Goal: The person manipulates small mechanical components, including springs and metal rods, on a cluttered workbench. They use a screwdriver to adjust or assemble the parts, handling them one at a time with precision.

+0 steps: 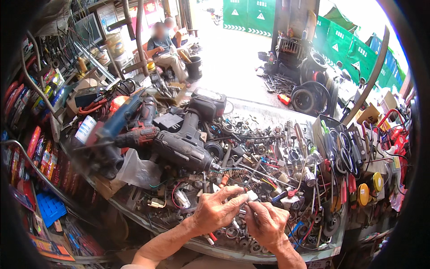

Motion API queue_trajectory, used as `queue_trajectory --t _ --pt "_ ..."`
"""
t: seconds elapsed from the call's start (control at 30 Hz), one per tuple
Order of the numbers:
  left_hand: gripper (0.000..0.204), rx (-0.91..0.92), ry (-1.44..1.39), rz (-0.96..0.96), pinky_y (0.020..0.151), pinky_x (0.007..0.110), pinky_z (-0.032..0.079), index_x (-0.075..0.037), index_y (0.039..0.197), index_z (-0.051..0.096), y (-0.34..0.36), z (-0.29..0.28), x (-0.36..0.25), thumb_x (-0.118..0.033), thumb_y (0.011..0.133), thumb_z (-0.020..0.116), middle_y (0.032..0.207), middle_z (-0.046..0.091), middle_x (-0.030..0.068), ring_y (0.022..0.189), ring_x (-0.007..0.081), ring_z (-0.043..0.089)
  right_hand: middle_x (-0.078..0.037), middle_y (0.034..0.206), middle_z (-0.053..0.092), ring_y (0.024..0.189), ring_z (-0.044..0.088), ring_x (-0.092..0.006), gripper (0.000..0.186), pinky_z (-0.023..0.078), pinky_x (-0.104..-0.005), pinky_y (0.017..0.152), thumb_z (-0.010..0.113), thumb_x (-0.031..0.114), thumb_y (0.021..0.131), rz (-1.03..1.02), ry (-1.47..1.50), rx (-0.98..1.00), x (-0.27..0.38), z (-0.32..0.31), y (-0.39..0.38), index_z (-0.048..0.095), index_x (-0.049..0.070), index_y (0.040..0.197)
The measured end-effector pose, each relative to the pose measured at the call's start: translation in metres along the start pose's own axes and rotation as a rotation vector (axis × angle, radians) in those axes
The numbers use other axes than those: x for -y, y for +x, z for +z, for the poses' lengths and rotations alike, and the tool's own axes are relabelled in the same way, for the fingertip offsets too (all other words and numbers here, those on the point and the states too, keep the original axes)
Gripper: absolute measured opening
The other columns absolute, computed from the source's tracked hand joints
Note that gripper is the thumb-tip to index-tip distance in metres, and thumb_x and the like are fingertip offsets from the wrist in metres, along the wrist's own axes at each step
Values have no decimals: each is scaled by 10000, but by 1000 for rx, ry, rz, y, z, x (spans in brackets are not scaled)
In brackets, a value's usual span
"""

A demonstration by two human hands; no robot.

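Over a bench heaped with small parts, my left hand [217, 210] is closed in a pinch. At its fingertips sits a small white block-shaped piece [252, 196], which looks like plastic; its exact kind is too small to tell. My right hand [268, 223] is just to the right and slightly nearer, thumb and fingers pressed together close under the white piece. Whatever lies between the right fingers is hidden. Beyond the hands rests a black cordless power tool [181, 145] with a battery. A crumpled clear plastic bag [139, 169] lies left of them.
A blue power tool [118, 119] lies at the left. Cables and hand tools fill a bin [333, 148] at the right. Packaged goods [40, 148] line the left shelves. Two people [165, 49] sit beyond the bench; tyres [304, 98] stand at far right.
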State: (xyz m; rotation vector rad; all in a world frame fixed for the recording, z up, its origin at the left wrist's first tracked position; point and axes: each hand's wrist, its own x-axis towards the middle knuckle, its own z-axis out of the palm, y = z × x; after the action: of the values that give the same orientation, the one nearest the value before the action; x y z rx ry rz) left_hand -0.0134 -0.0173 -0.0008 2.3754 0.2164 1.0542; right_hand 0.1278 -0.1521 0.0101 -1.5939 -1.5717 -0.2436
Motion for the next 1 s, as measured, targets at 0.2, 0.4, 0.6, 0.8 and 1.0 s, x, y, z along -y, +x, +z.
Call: queue_trajectory --t 0.2,0.4,0.6,0.8,1.0 --pt "500 -4 26 24 658 334 606 -118 1279 721 -1 -3 2 -50 787 779 1079 700 83 745 229 720 -69 815 699 555 646 -205 238 513 -314 511 802 52 799 17 20 -15 3 -3 2 710 37 1018" --pt "495 8 21 60 631 342 593 -78 1272 713 0 -3 -2 16 787 752 989 693 88 773 241 722 -87 753 687 538 641 -211 234 480 -317 483 785 -14 794 -18 42 -67 4 -3 4 691 18 1005" --pt "477 -5 37 68 630 338 592 -69 1263 708 -1 -3 2 -33 792 776 990 691 88 765 242 720 -79 774 693 530 629 -196 228 471 -316 483 783 -4 803 4 43 -50 3 -3 6 694 29 1011" --pt "459 9 52 64 620 340 588 -68 1248 711 -2 -5 1 -69 796 786 999 692 67 753 234 716 -62 745 677 495 587 -177 223 443 -310 467 775 -14 809 2 38 -50 3 -2 6 693 30 1012" --pt "454 -2 69 69 619 340 588 -66 1238 714 -3 -3 2 -72 790 788 997 693 67 748 235 716 -57 725 672 488 578 -163 248 437 -300 459 777 -30 795 -12 40 -62 1 -2 6 696 28 1022"
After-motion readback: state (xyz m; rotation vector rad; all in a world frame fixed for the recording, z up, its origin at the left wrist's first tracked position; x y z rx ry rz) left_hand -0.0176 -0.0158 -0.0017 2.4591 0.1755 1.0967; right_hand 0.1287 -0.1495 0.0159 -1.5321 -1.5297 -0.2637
